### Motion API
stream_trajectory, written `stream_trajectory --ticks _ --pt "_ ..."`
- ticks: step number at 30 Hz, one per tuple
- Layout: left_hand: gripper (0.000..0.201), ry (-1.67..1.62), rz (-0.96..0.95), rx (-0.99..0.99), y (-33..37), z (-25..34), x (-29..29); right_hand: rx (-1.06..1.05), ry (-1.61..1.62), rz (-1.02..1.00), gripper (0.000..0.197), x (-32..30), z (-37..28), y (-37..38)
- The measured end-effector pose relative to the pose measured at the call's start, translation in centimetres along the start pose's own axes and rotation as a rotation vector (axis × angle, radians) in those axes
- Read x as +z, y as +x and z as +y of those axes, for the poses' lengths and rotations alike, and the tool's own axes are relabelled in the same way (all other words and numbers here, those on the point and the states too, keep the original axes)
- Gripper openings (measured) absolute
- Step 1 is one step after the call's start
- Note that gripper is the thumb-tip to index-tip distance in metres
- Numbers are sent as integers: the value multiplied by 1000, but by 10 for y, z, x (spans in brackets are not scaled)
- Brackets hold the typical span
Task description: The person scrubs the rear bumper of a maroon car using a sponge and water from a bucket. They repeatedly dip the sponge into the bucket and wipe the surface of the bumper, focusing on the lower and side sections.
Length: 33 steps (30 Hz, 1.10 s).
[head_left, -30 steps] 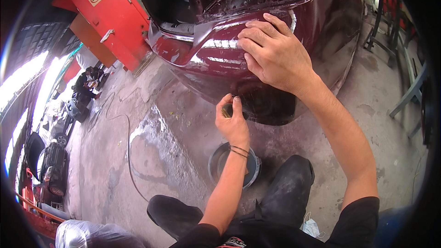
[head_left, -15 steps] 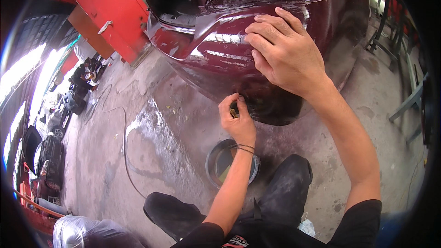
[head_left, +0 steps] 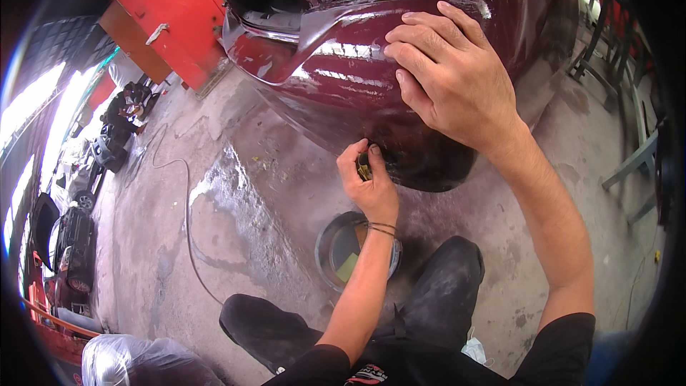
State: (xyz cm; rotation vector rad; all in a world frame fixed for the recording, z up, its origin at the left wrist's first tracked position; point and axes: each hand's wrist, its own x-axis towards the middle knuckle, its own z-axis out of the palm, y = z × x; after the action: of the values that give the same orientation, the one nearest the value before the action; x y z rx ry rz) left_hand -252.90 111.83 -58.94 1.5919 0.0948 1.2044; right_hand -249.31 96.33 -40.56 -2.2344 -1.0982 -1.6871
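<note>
A glossy maroon car body panel [head_left: 343,75] with whitish scuffs curves in front of me, its lower corner dark and wet-looking. My left hand [head_left: 368,182] is at the panel's lower edge, thumb and fingers pinched round a small dark thing with yellowish parts [head_left: 364,167]; its kind I cannot make out. Higher up on the right, my right hand [head_left: 461,78] lies against the panel with fingers stretched and slightly bent, gripping nothing. Below my left wrist, a dark round bucket [head_left: 323,246] on the floor contains greyish liquid, a yellowish flat piece and a brownish one.
A thin hose [head_left: 189,207] snakes over the stained concrete floor [head_left: 157,257] on the left. A red cabinet [head_left: 168,21] stands at the far left, and metal stands [head_left: 636,161] line the right. Another person [head_left: 125,111] crouches far left. A face mask [head_left: 474,350] lies beside my leg.
The view has shifted slightly. My right hand's fingers sit a little differently on the panel. The left hand keeps its pinch at the lower edge, with slightly more yellow showing in it.
</note>
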Motion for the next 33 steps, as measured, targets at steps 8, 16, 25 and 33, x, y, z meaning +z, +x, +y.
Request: stream_trajectory --ticks 8,16,25,33 --pt "13 143 -48 157 0 -8 -1 9 1 -33 20 0 1 -3" --pt "19 28 -103 -52 5 1 -13 -6 6 5 20 1 6 -6" --pt "9 274 -80 273 16 2 -18 -7 17 26 21 2 6 -7" --pt "10 424 -123 236 28 5 -19 -10 5 50 21 5 7 -10"
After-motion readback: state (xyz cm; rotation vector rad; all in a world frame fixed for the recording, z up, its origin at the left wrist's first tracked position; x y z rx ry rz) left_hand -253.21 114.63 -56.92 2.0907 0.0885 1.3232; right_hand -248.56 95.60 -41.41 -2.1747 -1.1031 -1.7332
